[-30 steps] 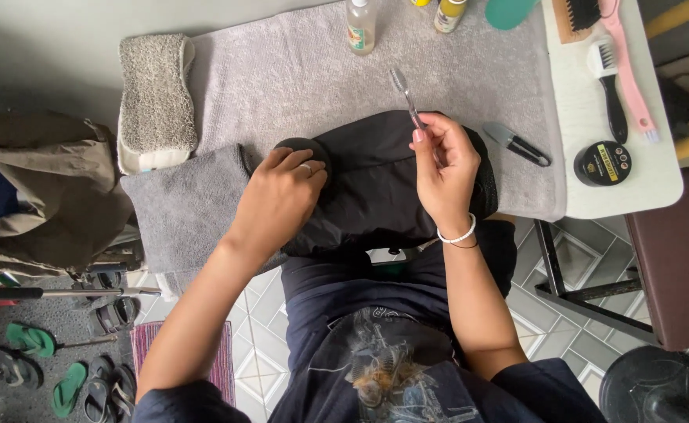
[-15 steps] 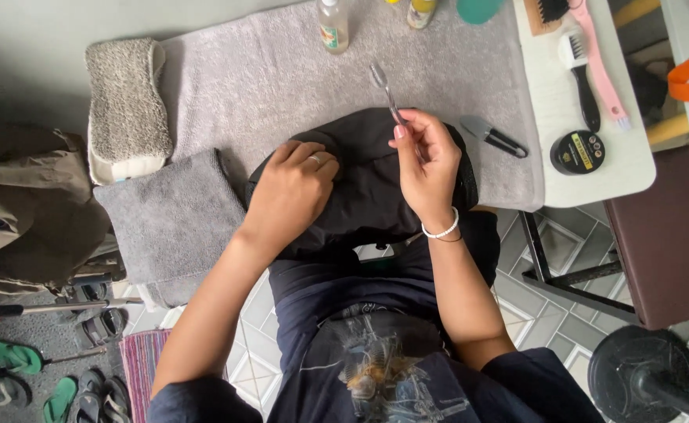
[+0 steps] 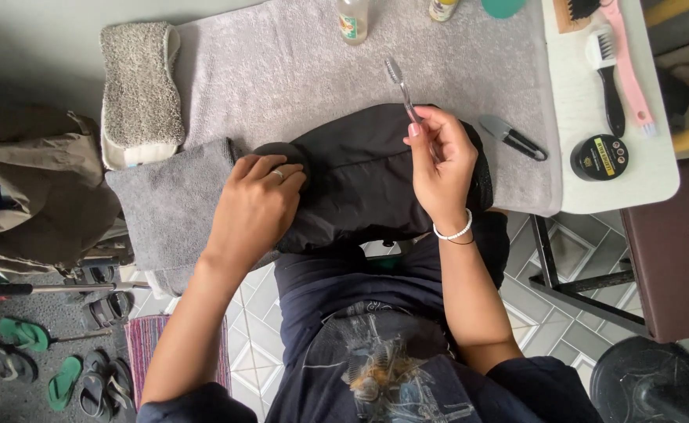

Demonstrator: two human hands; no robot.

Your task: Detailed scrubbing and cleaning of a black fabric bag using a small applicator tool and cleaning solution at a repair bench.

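At the middle of the frame the scene has barely altered over the last second; the right hand keeps its pinch on the clear toothbrush, bristles lifted toward the upper centre above the black garment, which lies on the grey towel over the counter. The left hand remains pressed flat, fingers spread and gripping nothing, on the garment's left end; so the brush has yet to meet the cloth, as I judge it.
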